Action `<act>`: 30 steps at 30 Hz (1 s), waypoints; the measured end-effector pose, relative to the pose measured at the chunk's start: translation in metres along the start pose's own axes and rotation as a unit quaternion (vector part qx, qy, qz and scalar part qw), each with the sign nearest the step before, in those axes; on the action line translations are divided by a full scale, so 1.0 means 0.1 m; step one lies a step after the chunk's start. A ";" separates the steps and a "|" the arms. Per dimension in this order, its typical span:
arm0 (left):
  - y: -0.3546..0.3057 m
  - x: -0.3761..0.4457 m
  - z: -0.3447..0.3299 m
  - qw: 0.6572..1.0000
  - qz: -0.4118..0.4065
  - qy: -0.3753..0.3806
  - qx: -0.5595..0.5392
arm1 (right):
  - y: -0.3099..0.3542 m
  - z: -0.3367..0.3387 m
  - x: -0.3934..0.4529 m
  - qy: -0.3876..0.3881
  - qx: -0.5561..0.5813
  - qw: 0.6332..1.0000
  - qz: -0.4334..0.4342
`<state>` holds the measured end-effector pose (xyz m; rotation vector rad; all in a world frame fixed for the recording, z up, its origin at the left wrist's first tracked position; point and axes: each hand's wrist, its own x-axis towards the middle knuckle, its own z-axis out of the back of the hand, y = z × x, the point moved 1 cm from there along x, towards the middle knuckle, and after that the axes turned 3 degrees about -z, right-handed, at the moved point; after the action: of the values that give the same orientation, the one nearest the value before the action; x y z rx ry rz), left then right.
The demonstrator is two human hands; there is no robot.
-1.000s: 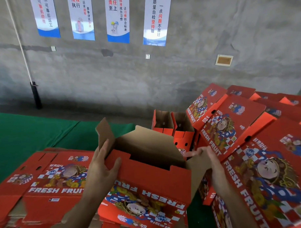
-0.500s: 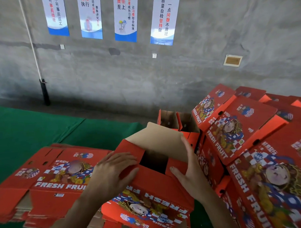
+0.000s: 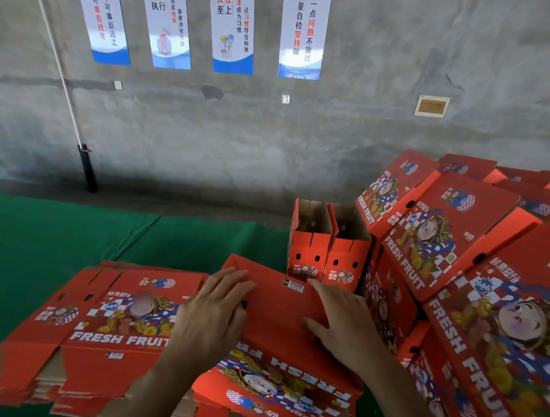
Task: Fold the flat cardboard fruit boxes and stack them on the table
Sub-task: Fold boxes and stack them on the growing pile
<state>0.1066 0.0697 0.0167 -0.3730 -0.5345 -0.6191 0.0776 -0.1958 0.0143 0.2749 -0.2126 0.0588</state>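
Note:
A red "FRESH FRUIT" cardboard box (image 3: 279, 320) stands in front of me, its top flaps folded down flat. My left hand (image 3: 207, 312) presses on the left part of that top with fingers spread. My right hand (image 3: 341, 320) presses on the right part, fingers straight. The box sits on a pile of flat unfolded boxes (image 3: 107, 321) at the lower left. Folded boxes (image 3: 447, 233) are stacked in a leaning heap on the right.
Two open folded boxes (image 3: 328, 241) stand upright behind the one under my hands. The table wears a green cloth (image 3: 63, 238). A grey concrete wall with posters (image 3: 233, 32) and a pole (image 3: 82, 158) lies beyond.
The top flaps, open a second ago, have been folded down and closed. Both hands moved from the box's sides onto its top.

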 end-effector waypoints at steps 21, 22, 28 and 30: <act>0.61 0.11 0.17 0.993 0.071 0.044 -0.085 | -0.30 -0.34 -0.44 0.198 0.447 0.802 -0.344; 0.63 0.08 0.18 0.993 0.069 0.040 -0.092 | -0.31 -0.29 -0.45 0.218 0.436 0.803 -0.343; 0.71 -0.05 0.25 0.991 0.082 0.027 -0.106 | -0.33 -0.14 -0.41 0.244 0.447 0.799 -0.319; 0.76 -0.06 0.28 0.989 0.092 0.031 -0.109 | -0.32 -0.14 -0.38 0.226 0.480 0.787 -0.314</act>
<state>0.1403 0.1432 0.0225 -0.6006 -0.3679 -0.5094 0.0464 -0.2235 -0.0149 1.3300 0.4292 -0.4476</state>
